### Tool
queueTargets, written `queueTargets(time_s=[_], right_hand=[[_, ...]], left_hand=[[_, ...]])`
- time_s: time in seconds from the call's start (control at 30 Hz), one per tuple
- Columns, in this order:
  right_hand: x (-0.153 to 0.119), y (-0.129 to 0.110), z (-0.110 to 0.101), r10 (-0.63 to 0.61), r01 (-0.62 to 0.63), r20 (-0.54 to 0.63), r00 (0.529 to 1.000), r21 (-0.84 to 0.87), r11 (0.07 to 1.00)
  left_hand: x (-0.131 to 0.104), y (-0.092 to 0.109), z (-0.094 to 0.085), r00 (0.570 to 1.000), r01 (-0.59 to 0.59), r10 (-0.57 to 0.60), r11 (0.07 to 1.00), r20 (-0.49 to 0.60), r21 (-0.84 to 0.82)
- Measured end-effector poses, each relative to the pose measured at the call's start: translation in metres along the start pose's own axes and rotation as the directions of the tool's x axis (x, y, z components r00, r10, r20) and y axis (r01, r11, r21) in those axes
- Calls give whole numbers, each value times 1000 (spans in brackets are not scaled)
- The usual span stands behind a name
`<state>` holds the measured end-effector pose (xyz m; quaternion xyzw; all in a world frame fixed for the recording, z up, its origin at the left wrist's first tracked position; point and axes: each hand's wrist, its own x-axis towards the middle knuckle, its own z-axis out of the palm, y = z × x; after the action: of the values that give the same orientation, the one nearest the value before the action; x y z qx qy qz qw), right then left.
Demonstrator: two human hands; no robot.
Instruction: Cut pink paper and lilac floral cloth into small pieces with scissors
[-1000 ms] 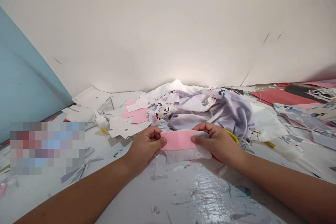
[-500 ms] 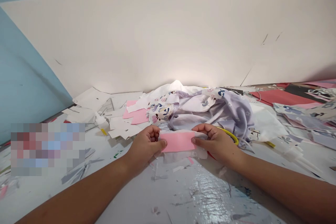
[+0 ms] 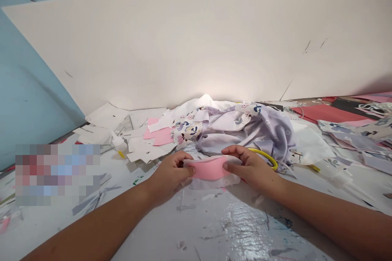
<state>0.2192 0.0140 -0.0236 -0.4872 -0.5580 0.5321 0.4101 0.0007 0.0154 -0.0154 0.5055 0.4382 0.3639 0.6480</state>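
A pink rectangular piece (image 3: pixel 210 168), paper or fabric, is stretched between my two hands with a whitish translucent piece of fabric (image 3: pixel 208 183) behind and below it. My left hand (image 3: pixel 171 171) pinches its left end between thumb and fingers. At the right end my right hand (image 3: pixel 248 167) pinches it the same way. A yellow loop, likely a scissors handle (image 3: pixel 265 159), shows just behind my right hand, its other parts mostly hidden. Right behind the hands lies a crumpled heap of lilac and floral fabric (image 3: pixel 245 130).
White card pieces (image 3: pixel 104 116) and a small white bottle (image 3: pixel 119 143) lie at the left, near pink pieces (image 3: pixel 159 132). Another white nozzle bottle (image 3: pixel 343 179), red sheets (image 3: pixel 329 112) and fabric scraps (image 3: pixel 352 142) are at the right. A pale upright board (image 3: pixel 196 45) borders the table's back.
The pink piece was flatter and now curves, its left end lower and its right end higher. My left hand has turned slightly. Both hands keep their hold.
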Motion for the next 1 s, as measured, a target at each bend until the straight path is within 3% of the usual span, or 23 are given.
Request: queueTargets(time_s=[0.2, 0.43, 0.77, 1.0], right_hand=[[-2, 2, 1, -11, 14, 78, 997, -39, 999], [-2, -4, 4, -13, 4, -85, 996, -108, 994], [0, 1, 2, -11, 7, -44, 999, -76, 997], [3, 6, 1, -29, 29, 29, 999, 3, 1000]], left_hand=[[0, 2, 3, 996, 14, -14, 1000, -84, 9], [2, -1, 0, 990, 2, 7, 998, -143, 61], [5, -5, -3, 990, 6, 2, 999, -144, 51], [4, -5, -4, 998, -44, 43, 999, -51, -10]])
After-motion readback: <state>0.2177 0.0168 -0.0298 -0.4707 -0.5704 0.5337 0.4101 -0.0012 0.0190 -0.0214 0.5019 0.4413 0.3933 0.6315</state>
